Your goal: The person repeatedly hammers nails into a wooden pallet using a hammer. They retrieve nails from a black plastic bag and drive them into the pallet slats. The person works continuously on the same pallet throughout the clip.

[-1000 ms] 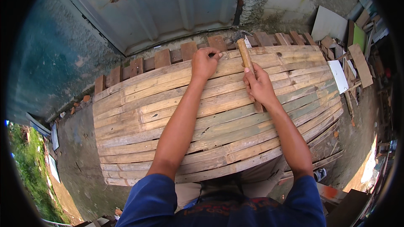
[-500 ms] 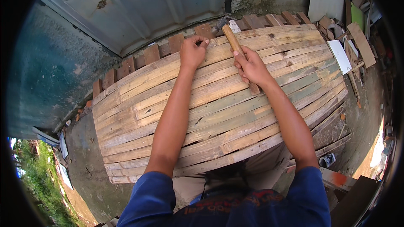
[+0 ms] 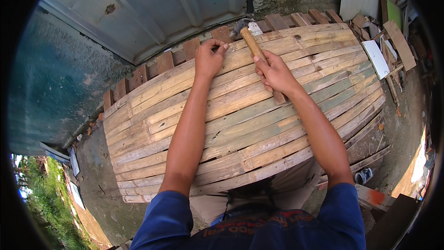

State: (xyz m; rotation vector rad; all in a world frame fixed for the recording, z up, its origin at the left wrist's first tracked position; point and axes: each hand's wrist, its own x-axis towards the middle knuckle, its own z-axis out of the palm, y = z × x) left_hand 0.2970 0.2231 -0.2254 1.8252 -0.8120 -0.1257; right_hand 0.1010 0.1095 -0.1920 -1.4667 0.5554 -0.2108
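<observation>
A panel of split bamboo slats (image 3: 185,120) lies in front of me, yellowish and grey with greenish patches. My right hand (image 3: 274,72) is wrapped round the wooden handle of a hammer (image 3: 252,41). The dark hammer head is at the far end of the handle, over the panel's far edge. Left of it, my left hand (image 3: 210,58) rests by the farthest slat, thumb and fingertips pinched together. Whatever it may pinch is too small to make out.
Short brown wooden pieces (image 3: 165,62) stick out along the panel's far edge. Behind them is a metal sheet wall (image 3: 175,4). Scrap boards (image 3: 375,58) are piled at the right. A can (image 3: 364,176) lies on the floor at lower right, and grass (image 3: 44,203) shows at lower left.
The view has shifted slightly. Both hands keep nearly the same places, the right still gripping the hammer and the left still pinched.
</observation>
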